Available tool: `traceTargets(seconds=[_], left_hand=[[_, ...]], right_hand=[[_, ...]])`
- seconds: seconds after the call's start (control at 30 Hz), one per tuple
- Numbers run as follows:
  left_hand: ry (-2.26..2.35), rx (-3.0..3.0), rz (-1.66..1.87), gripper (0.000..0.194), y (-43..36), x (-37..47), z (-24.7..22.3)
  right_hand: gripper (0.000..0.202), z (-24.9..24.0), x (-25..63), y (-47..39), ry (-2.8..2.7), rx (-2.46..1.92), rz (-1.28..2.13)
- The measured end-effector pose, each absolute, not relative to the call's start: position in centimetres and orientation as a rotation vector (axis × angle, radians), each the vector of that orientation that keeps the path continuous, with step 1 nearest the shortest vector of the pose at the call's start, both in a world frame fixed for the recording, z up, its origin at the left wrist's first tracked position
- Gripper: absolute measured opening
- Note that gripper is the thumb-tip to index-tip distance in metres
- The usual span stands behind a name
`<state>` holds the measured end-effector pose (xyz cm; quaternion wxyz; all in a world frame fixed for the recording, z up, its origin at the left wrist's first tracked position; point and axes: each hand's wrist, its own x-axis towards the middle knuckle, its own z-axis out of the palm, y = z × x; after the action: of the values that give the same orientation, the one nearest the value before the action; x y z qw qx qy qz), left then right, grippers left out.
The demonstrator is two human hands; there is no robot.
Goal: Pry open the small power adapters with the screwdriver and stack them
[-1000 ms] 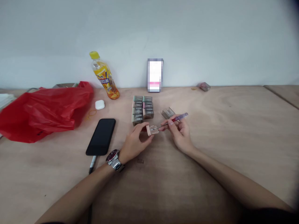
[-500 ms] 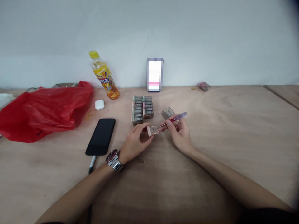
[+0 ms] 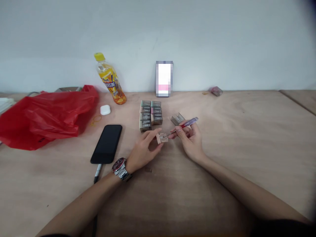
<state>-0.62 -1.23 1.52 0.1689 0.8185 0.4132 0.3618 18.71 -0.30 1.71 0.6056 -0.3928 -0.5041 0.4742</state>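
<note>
A: How is the left hand (image 3: 138, 152) being posed, near the middle of the frame?

B: It is reached in from the lower left, the wrist ringed by a steel watch (image 3: 120, 168). Thumb and forefinger are curved into a C, parted just enough for a small pink-edged piece (image 3: 162, 138), which is gripped by their tips just below centre.

A: And the right hand (image 3: 192, 140)?

B: Brought in from the lower right, fingers curled! A screwdriver (image 3: 189, 122) is pinched there, thumb closed over the red-and-purple handle. The handle is tilted to the upper right, the shaft aimed down-left over the piece; whether contact is made by the tip cannot be told.

A: Now the surface!

B: A pale wooden table (image 3: 242, 141) is spread across the frame, marked by a dark seam at far right. Small clear boxes (image 3: 151, 115) are lined up in two columns above the left fingers, and a clear grey shell (image 3: 177, 118) is set just above the right hand.

A: And at the left?

B: A black phone (image 3: 107, 143) is laid flat, a cable (image 3: 98, 171) plugged in below. A yellow-capped bottle (image 3: 110, 82) is stood at upper left, beside a sprawled red bag (image 3: 49, 117).

A: The room?

B: The top is filled by a pale wall (image 3: 222, 42), where a lit phone (image 3: 164, 79) is propped, its screen pixelated.
</note>
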Motion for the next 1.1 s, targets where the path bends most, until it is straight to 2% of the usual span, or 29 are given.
traceTargets(seconds=[0.13, 0.37, 0.97, 1.1], left_hand=[[1.126, 2.388, 1.036, 0.035, -1.23, -0.58, 1.44], [1.115, 2.411, 1.043, 0.032, -1.34, -0.46, 1.44], [1.075, 2.432, 1.097, 0.034, -1.22, -0.53, 1.03], [1.103, 2.418, 1.092, 0.04, -1.34, -0.51, 1.18]], right_hand=[[0.024, 1.83, 18.7, -0.3, -1.163, -0.914, 1.085], [0.023, 2.06, 18.62, -0.4, -1.167, -0.894, 1.1], [0.022, 2.0, 18.74, -0.39, -1.144, -0.904, 0.981], [0.022, 2.0, 18.67, -0.47, -1.154, -0.908, 0.989]])
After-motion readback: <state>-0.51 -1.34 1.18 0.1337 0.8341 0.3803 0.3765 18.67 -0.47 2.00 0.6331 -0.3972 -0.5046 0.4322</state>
